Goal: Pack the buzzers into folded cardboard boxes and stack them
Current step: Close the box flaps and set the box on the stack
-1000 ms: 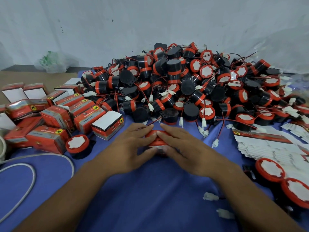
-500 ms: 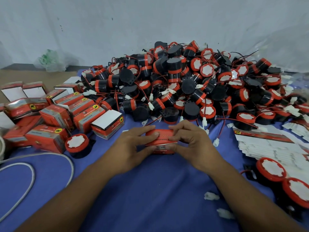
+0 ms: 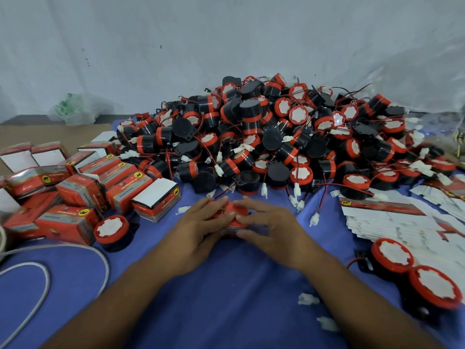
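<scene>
You're looking at a buzzer heap [image 3: 264, 137] way too big to count, three loose buzzers [image 3: 110, 231] sitting apart, a dozen-ish folded boxes [image 3: 80, 190] on the left, plus one box [image 3: 232, 214] sitting mid-table.

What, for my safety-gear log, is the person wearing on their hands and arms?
Nothing that shows. The left hand and right hand are bare: no gloves, and no rings or watch visible. Both forearms are bare down to the frame's lower edge, with no sleeve, wristband or strap in view.
</scene>
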Motion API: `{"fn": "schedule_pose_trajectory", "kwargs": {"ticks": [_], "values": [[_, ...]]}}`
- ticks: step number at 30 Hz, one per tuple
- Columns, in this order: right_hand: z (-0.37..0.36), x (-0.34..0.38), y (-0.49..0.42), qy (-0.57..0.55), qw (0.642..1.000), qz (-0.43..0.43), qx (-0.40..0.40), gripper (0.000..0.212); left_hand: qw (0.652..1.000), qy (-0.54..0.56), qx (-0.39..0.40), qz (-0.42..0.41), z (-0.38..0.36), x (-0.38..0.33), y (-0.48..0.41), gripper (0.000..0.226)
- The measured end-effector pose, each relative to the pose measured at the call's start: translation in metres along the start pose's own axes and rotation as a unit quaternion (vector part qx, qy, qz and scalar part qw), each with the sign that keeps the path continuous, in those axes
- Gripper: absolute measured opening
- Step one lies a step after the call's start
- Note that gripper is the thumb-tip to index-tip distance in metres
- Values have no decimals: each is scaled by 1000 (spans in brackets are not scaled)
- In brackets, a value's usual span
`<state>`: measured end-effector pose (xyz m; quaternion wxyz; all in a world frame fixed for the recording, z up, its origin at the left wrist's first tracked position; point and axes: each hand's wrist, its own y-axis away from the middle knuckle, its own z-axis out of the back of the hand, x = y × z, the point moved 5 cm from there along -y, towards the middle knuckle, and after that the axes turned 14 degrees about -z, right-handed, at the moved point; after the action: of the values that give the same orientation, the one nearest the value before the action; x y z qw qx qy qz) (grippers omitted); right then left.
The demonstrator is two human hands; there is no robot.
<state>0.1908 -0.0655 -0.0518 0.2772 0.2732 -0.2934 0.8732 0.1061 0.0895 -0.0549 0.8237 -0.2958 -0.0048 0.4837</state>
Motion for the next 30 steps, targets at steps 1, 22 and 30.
{"fn": "schedule_pose_trajectory", "kwargs": {"ticks": [1, 22, 30], "values": [[1, 0, -1, -30, 1000, -8, -6, 24, 1000, 8, -17, 4, 1, -1, 1, 34], [17, -19, -10, 43, 992, -89, -72, 48, 919, -215, -324, 66, 74, 54, 31, 48], [109, -95, 14, 345, 811, -456, -124, 59, 812, -316, -271, 410, 140, 151, 118, 59]]}}
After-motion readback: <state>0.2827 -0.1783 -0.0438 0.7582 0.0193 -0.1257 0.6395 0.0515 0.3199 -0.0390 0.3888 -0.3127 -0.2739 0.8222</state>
